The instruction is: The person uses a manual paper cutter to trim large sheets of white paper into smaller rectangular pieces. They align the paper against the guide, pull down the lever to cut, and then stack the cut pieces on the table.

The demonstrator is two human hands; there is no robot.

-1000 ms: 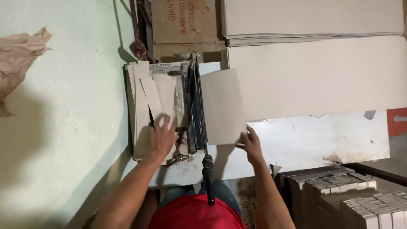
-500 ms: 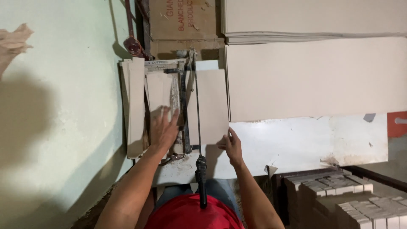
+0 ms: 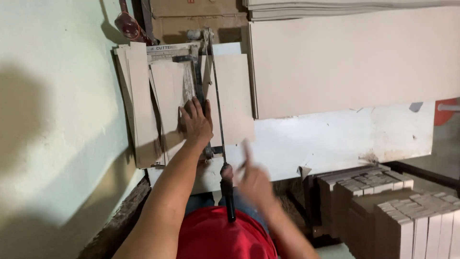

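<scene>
On the cutter bed my left hand (image 3: pixel 195 122) presses flat, fingers spread, on the beige tile (image 3: pixel 235 98) to keep it square under the rail, while my right hand (image 3: pixel 253 180), blurred, hovers loose-fingered beside the black lever handle (image 3: pixel 228 196), gripping nothing.

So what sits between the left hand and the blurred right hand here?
In the head view, the cutter's black lever handle lies between the left hand, flat on the tile piece, and the right hand.
</scene>
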